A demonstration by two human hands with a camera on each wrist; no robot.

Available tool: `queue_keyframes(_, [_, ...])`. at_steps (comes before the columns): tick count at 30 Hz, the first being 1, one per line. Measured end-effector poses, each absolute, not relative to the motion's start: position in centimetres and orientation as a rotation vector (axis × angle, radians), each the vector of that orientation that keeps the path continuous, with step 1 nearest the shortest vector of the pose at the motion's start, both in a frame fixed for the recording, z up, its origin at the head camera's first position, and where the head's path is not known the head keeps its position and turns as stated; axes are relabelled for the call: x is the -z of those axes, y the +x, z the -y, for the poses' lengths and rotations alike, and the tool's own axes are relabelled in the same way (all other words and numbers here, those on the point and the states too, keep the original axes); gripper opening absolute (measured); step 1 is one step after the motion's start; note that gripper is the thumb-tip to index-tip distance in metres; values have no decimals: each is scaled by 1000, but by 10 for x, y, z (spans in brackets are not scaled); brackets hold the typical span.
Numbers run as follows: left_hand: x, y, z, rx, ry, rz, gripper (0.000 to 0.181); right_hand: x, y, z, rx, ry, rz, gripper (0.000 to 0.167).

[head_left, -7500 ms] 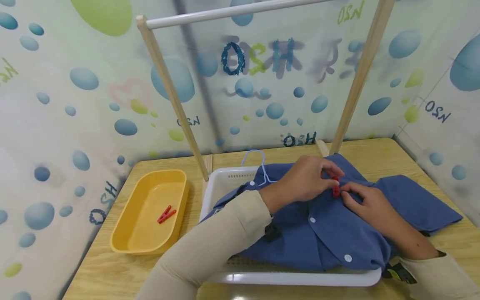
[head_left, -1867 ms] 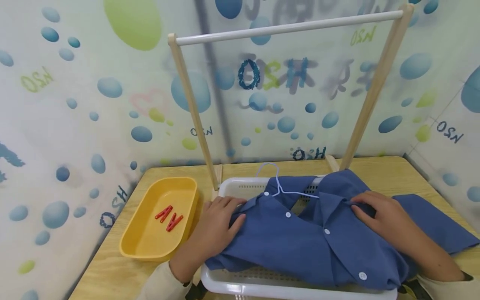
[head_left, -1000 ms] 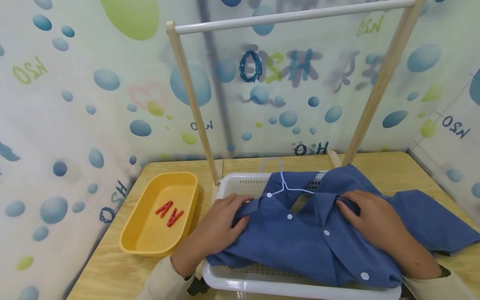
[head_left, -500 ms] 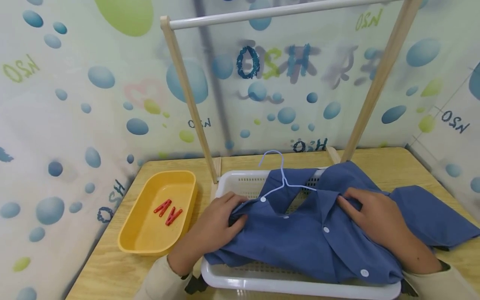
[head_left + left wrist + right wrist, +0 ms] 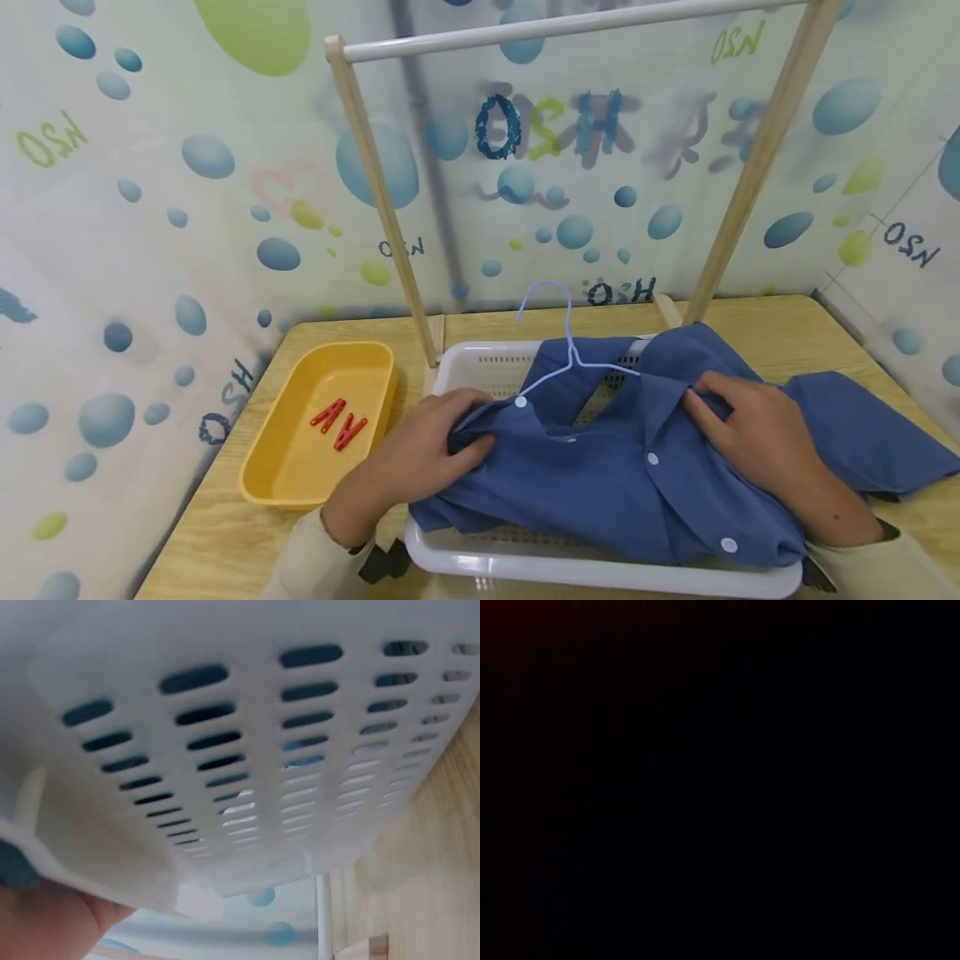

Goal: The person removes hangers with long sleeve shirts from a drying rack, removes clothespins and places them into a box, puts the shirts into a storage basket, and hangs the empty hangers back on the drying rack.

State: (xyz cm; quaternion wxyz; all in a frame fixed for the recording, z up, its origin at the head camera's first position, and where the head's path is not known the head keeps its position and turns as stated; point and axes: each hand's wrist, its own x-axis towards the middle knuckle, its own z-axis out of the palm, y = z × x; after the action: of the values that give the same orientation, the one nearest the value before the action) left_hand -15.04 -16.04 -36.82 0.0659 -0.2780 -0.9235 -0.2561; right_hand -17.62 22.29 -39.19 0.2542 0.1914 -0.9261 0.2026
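Note:
A blue shirt [image 5: 585, 492] with white buttons lies across the white basket [image 5: 525, 571] in the head view, one sleeve spilling onto the table at right. Inside its collar sits a pale lilac hanger [image 5: 572, 354], the hook standing up above the basket's back rim. My left hand [image 5: 420, 450] grips the shirt's left shoulder between fingers and thumb. At the other shoulder, my right hand [image 5: 765, 433] holds the cloth, fingertips partly hidden. The left wrist view shows the slotted basket wall [image 5: 247, 750] from outside. Nearly all black, the right wrist view shows nothing clear.
On the left of the wooden table [image 5: 217, 517] stands a yellow tray [image 5: 277, 475] with two red clothespins [image 5: 349, 433] in it. A rack with a white bar [image 5: 525, 30] and wooden posts [image 5: 382, 200] rises behind the basket, near the patterned wall.
Earlier, both hands were at a red clothespin on the shirt; now two clothespins lie in the tray. My hands have moved to the shoulders, and the hanger's hook has risen.

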Motion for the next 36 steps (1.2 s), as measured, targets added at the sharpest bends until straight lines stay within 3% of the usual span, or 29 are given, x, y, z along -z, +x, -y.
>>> queue_keyframes(22, [365, -153, 162, 780, -854, 2664, 24, 380, -176, -240, -627, 456, 2269, 8])
queue_keyframes(36, [363, -155, 167, 885, -903, 2525, 27, 374, -177, -247, -769, 457, 2076, 10])
